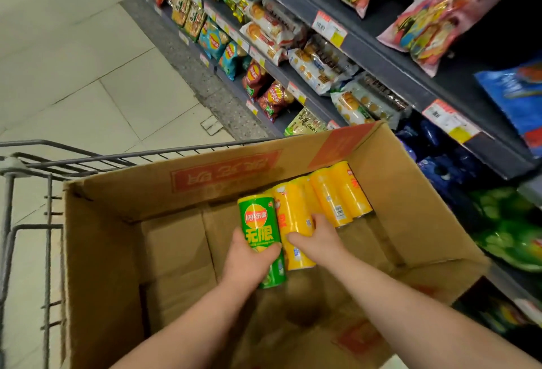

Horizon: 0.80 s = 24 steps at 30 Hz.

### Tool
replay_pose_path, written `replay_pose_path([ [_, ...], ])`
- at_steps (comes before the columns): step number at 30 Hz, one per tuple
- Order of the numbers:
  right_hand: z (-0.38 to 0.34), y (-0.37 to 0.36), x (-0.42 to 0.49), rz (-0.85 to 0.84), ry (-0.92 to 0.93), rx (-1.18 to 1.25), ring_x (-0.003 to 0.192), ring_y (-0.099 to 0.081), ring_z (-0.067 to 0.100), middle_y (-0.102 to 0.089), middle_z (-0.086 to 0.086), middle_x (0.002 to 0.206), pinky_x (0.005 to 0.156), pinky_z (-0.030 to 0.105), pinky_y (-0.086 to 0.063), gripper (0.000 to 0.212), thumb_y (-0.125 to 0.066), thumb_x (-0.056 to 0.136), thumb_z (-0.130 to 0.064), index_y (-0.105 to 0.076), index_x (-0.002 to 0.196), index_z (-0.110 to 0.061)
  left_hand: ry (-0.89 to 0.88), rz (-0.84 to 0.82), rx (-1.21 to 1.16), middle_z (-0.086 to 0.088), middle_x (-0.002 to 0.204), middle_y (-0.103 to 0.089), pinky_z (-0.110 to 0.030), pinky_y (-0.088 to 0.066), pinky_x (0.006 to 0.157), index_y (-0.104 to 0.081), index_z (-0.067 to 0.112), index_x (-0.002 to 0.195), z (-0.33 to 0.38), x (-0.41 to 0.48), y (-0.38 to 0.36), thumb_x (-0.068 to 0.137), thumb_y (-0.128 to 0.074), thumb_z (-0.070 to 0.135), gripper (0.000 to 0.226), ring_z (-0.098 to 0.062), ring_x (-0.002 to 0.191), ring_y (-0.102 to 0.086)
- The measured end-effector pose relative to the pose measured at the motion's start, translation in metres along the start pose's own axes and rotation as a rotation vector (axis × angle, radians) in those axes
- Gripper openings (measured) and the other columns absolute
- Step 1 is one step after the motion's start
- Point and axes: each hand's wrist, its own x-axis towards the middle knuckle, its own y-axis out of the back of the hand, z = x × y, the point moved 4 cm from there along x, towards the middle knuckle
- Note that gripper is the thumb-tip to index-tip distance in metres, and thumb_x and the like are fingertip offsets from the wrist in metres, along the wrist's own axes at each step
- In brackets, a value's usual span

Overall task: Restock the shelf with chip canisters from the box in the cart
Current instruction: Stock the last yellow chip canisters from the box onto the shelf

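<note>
**Grip on two canisters, down in the box [123,251]**

On the head camera I am watching both forearms reaching down over the near flap. The left hand [249,260] is wrapping fingers and thumb round the green canister [259,227], which is tilting up near the middle of the box. The right hand [319,239] is curling over the yellow canister [293,213], which is lying right against the green one.

Cardboard walls are rising on every side. Bare floor is lying open to the left of the hands. The stacked yellow canisters [341,192] are filling the far right corner. The cart [29,169] is showing its wire rim along the left and far sides. The shelf [381,60] is crowding in just past the right flap, with snack bags [316,66] packing its tiers.
</note>
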Motion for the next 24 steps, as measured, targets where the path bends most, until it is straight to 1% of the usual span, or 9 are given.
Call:
replay_pose_path([
  [5,0.013,0.053,-0.036,0.154,-0.03,0.085,0.114,-0.053,0.022,-0.054,0.005,0.127,0.083,0.023,-0.037,0.061,-0.069,0.081,-0.029,-0.041,0.134,-0.015,-0.162,-0.085,-0.004,0.004,0.101,-0.063,-0.036,-0.051,0.086,-0.037,0.03,0.109,0.043,-0.023,-0.025,0.072,-0.078,0.032,0.055,-0.017,0.091,-0.063],
  [7,0.021,0.074,-0.053,0.212,-0.027,0.131,0.105,-0.054,0.02,-0.055,0.004,0.121,0.081,0.023,-0.038,0.058,-0.068,0.082,-0.027,-0.043,0.132,-0.015,-0.225,-0.115,0.005,0.004,0.101,-0.06,-0.032,-0.049,0.085,-0.035,0.033,0.112,0.062,-0.039,-0.036,0.072,-0.078,0.032,0.059,-0.018,0.091,-0.061],
  [10,0.034,0.103,-0.079,0.29,-0.014,0.203,0.093,-0.051,0.015,-0.056,0.003,0.112,0.079,0.025,-0.04,0.052,-0.068,0.082,-0.024,-0.046,0.128,-0.012,-0.313,-0.155,0.026,0.003,0.103,-0.06,-0.031,-0.048,0.084,-0.038,0.029,0.128,0.088,-0.066,-0.051,0.07,-0.078,0.034,0.071,-0.019,0.092,-0.061],
  [13,0.051,0.127,-0.109,0.377,0.0,0.286,0.09,-0.052,0.014,-0.053,-0.001,0.103,0.077,0.026,-0.041,0.048,-0.068,0.082,-0.024,-0.046,0.124,-0.013,-0.407,-0.222,0.033,0.003,0.103,-0.062,-0.036,-0.051,0.086,-0.039,0.026,0.129,0.106,-0.096,-0.068,0.057,-0.075,0.043,0.083,-0.018,0.091,-0.062],
  [15,0.067,0.141,-0.133,0.439,0.015,0.361,0.09,-0.054,0.013,-0.056,-0.001,0.106,0.075,0.026,-0.044,0.05,-0.07,0.081,-0.024,-0.046,0.123,-0.016,-0.469,-0.268,0.046,0.005,0.1,-0.062,-0.034,-0.051,0.083,-0.04,0.027,0.124,0.114,-0.118,-0.083,0.058,-0.077,0.042,0.076,-0.014,0.086,-0.063],
  [17,0.084,0.153,-0.161,0.493,0.041,0.433,0.088,-0.055,0.011,-0.055,-0.003,0.106,0.067,0.02,-0.043,0.063,-0.074,0.072,-0.03,-0.045,0.126,-0.017,-0.549,-0.307,0.078,0.008,0.094,-0.059,-0.029,-0.046,0.076,-0.039,0.032,0.112,0.12,-0.145,-0.099,0.07,-0.079,0.029,0.058,-0.01,0.08,-0.059],
  [19,0.107,0.165,-0.191,0.553,0.044,0.475,0.086,-0.055,0.009,-0.056,-0.002,0.108,0.061,0.014,-0.041,0.073,-0.068,0.061,-0.037,-0.045,0.127,-0.017,-0.61,-0.342,0.103,0.01,0.089,-0.058,-0.029,-0.045,0.075,-0.038,0.035,0.097,0.12,-0.173,-0.119,0.072,-0.078,0.025,0.047,-0.009,0.078,-0.058],
  [21,0.136,0.173,-0.221,0.608,0.029,0.529,0.085,-0.056,0.009,-0.057,-0.001,0.107,0.06,0.016,-0.041,0.067,-0.07,0.066,-0.033,-0.046,0.126,-0.016,-0.652,-0.387,0.123,0.015,0.084,-0.056,-0.028,-0.045,0.071,-0.037,0.037,0.085,0.114,-0.204,-0.139,0.072,-0.078,0.026,0.044,-0.002,0.075,-0.056],
  [24,0.186,0.18,-0.273,0.68,0.021,0.61,0.087,-0.06,0.012,-0.058,-0.004,0.101,0.064,0.021,-0.047,0.053,-0.072,0.078,-0.02,-0.047,0.125,-0.016,-0.721,-0.459,0.169,0.015,0.086,-0.055,-0.025,-0.041,0.063,-0.037,0.036,0.094,0.099,-0.26,-0.17,0.072,-0.078,0.029,0.047,0.001,0.075,-0.054],
])
